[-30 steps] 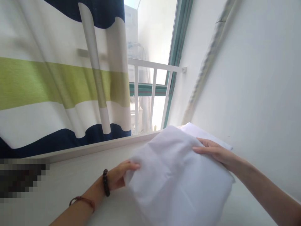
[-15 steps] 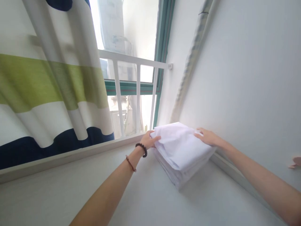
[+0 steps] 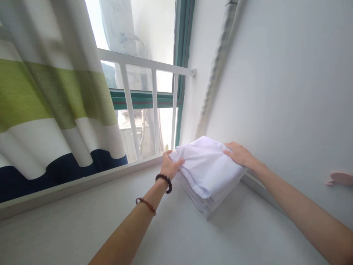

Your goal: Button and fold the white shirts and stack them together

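Observation:
A thick stack of folded white cloth (image 3: pixel 211 169) lies on the pale surface in the corner by the window. My left hand (image 3: pixel 171 165) grips the stack's left corner, thumb on top and the other fingers around the far edge, partly hidden. On that wrist are a dark bead bracelet (image 3: pixel 164 183) and a thin brown band (image 3: pixel 146 204). At the right far edge, my right hand (image 3: pixel 238 154) rests on the cloth with its fingers stretched over the top. How far its thumb reaches under the edge is hidden.
A striped curtain (image 3: pixel 63 103) hangs at the left before a window with a green frame (image 3: pixel 180 48). A white railing (image 3: pixel 146 63) crosses the glass. A wrapped pipe (image 3: pixel 216 70) runs down the wall corner. A pink hook (image 3: pixel 340 179) sits on the right wall.
The view has shifted slightly, so the window and curtain appear further left. Both hands remain at the same sides of the folded cloth, the right hand lying a little further over it.

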`<state>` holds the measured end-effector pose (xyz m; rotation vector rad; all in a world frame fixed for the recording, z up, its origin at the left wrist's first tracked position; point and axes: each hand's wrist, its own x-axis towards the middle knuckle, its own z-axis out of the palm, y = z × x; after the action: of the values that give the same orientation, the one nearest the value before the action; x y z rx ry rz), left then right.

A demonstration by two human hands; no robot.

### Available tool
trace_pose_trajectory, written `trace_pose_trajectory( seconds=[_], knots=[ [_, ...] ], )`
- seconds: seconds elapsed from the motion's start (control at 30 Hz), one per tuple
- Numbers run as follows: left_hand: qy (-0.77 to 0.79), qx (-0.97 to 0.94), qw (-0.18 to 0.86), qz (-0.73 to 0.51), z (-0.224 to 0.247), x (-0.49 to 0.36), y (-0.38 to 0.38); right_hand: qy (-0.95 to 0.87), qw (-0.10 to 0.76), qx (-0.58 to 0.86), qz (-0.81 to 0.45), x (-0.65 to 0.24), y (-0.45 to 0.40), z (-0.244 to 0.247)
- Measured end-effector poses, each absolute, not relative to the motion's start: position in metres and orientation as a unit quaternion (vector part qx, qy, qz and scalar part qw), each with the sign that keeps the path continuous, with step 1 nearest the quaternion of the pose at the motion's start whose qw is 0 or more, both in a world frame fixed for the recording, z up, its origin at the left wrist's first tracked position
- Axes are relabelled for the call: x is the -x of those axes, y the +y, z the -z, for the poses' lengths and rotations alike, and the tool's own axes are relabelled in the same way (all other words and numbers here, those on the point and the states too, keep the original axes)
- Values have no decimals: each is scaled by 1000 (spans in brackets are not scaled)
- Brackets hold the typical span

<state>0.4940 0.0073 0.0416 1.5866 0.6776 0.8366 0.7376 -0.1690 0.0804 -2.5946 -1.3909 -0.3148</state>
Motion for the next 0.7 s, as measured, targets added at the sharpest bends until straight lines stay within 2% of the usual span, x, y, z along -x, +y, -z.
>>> trace_pose_trajectory(
  seconds=[0.07,0.13,0.2,0.27,0.47,0.6,0.7],
  knots=[
    [264,-716,514,-391,-42,-481,-2,-466,93,872,116,-733,-171,-76],
    [165,-805,400,-405,-44,-464,-17,-460,102,873,128,-727,-178,-73],
    [21,-892,269,-363,-45,-450,-37,-439,112,880,139,-723,-189,-70],
    [-71,-926,194,-315,-44,-443,-55,-404,122,895,146,-720,-201,-67],
    [-144,-933,162,-288,-36,-459,-68,-354,140,916,124,-726,-215,-69],
    [-133,-909,186,-349,-37,-467,-71,-361,147,914,115,-733,-216,-81],
    [-142,-918,207,-307,-42,-463,-79,-382,128,908,119,-731,-221,-87]
  ],
)
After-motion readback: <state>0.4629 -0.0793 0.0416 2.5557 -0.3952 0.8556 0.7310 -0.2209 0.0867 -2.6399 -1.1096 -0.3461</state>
